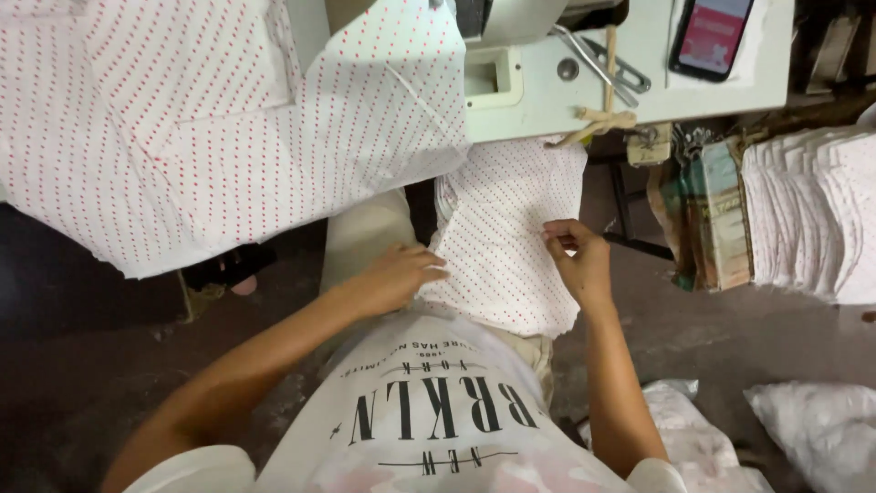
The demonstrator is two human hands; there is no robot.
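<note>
A piece of white fabric with small red dots (506, 246) lies across my lap below the sewing table. My left hand (397, 274) rests flat on its left edge, fingers together and stretched toward the cloth. At the piece's right edge, my right hand (577, 260) pinches the cloth between thumb and fingers. A larger sheet of the same dotted fabric (228, 119) hangs over the table at the upper left.
The white sewing table (639, 82) carries scissors (607, 66), a wooden stick, and a phone (712, 35) with a pink screen. A stack of cut dotted pieces (808, 210) stands at the right, beside a bag (707, 215). White cloth bundles (812, 424) lie on the floor.
</note>
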